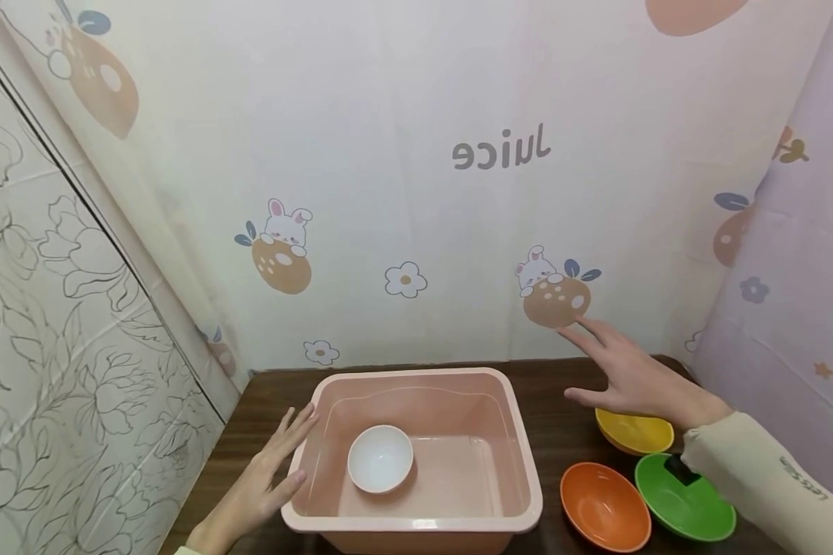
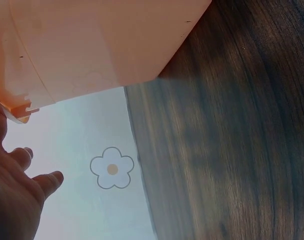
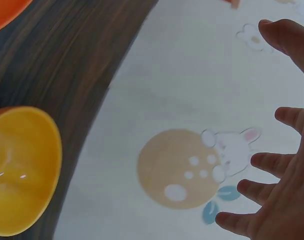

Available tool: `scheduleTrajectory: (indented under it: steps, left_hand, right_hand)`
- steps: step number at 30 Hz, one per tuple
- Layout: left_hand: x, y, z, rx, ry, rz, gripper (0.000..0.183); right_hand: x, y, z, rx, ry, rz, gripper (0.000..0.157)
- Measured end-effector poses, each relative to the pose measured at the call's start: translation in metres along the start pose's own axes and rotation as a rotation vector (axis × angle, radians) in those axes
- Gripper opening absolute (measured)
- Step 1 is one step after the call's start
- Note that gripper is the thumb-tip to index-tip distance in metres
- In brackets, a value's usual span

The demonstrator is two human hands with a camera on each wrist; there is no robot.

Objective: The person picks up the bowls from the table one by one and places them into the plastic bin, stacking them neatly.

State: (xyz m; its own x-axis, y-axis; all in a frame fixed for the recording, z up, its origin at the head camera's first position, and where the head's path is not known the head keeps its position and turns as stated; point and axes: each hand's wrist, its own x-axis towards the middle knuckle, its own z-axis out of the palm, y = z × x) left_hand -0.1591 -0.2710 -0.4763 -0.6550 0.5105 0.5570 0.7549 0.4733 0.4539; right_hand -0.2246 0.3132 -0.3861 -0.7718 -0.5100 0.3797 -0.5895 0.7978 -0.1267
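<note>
Along the left edge of the frame I saw a white panel [image 1: 55,308] drawn with line-work flowers. Right of it, at lower left, the person's left hand [image 1: 260,478] lay beside the pink plastic basin [image 1: 416,525], fingers extended and slightly apart, at least one fingertip touching the rim. The basin stood at bottom centre on a dark wood-grain table [image 1: 548,432]; inside, toward its left side, a small white bowl [image 1: 380,459] sat upright. An orange bowl [image 1: 605,507] rested just right of the basin, at lower right. Above and beyond it the right hand [image 1: 632,378] hung in the air — fingers and thumb spread, nothing in its grasp — over the far edge of a yellow bowl [image 1: 635,433]. Farthest right, a green bowl [image 1: 687,501] sat close beside the orange one, partly covered by the pale sleeve [image 1: 763,470].
</note>
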Motion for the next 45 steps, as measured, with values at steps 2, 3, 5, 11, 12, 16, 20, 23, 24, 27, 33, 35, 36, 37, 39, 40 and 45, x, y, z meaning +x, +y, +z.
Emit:
scheduleTrajectory:
  steps: [2, 3, 5, 11, 12, 16, 20, 23, 24, 27, 33, 35, 36, 37, 39, 40, 45]
  left_hand:
    - [0.000, -0.001, 0.000, -0.003, 0.001, 0.010, 0.067]
    - [0.000, -0.001, 0.000, -0.004, 0.001, 0.016, 0.067]
    - [0.001, -0.003, 0.001, -0.010, -0.001, 0.026, 0.067]
    - [0.000, -0.004, 0.003, -0.018, -0.005, 0.009, 0.067]
    - [0.000, -0.004, 0.003, -0.019, -0.005, 0.006, 0.067]
    - [0.000, -0.004, 0.003, -0.019, -0.005, -0.008, 0.067]
    - [0.000, -0.003, 0.003, -0.021, -0.005, -0.015, 0.067]
    - [-0.001, -0.003, 0.002, -0.023, -0.001, -0.009, 0.066]
    - [-0.001, -0.003, 0.002, -0.023, 0.000, -0.005, 0.066]
    - [-0.001, -0.003, 0.002, -0.029, 0.005, 0.006, 0.066]
    - [-0.001, -0.004, 0.001, -0.039, 0.007, 0.012, 0.065]
    - [-0.001, -0.004, 0.001, -0.038, 0.010, 0.018, 0.065]
    - [-0.001, -0.004, 0.001, -0.039, 0.011, 0.023, 0.065]
    - [-0.001, -0.004, 0.001, -0.038, 0.012, 0.028, 0.064]
    - [-0.001, -0.004, 0.001, -0.037, 0.013, 0.031, 0.064]
    - [-0.001, -0.004, 0.002, -0.036, 0.014, 0.032, 0.064]
    - [-0.003, -0.003, 0.002, -0.029, 0.003, -0.017, 0.066]
  right_hand:
    - [-0.005, 0.005, 0.002, -0.007, -0.002, 0.016, 0.096]
    - [-0.008, 0.007, 0.004, -0.008, -0.003, 0.026, 0.096]
    - [-0.013, 0.011, 0.006, -0.019, -0.029, 0.067, 0.095]
    - [-0.029, 0.021, 0.019, -0.035, -0.102, 0.135, 0.095]
    - [-0.032, 0.023, 0.021, -0.035, -0.110, 0.142, 0.094]
    - [-0.042, 0.028, 0.033, -0.025, -0.139, 0.174, 0.092]
    - [-0.050, 0.030, 0.043, -0.008, -0.173, 0.208, 0.091]
    - [-0.054, 0.031, 0.048, 0.000, -0.187, 0.219, 0.089]
    - [-0.056, 0.032, 0.049, 0.000, -0.190, 0.222, 0.089]
    - [-0.059, 0.035, 0.053, 0.007, -0.193, 0.231, 0.088]
    - [-0.065, 0.042, 0.060, 0.029, -0.204, 0.238, 0.084]
    - [-0.067, 0.045, 0.063, 0.034, -0.215, 0.244, 0.084]
    - [-0.069, 0.047, 0.065, 0.037, -0.217, 0.243, 0.084]
    - [-0.070, 0.048, 0.067, 0.039, -0.223, 0.247, 0.084]
    - [-0.073, 0.050, 0.070, 0.046, -0.237, 0.258, 0.084]
    - [-0.074, 0.051, 0.072, 0.050, -0.241, 0.261, 0.083]
    - [-0.078, 0.052, 0.076, 0.051, -0.260, 0.275, 0.082]
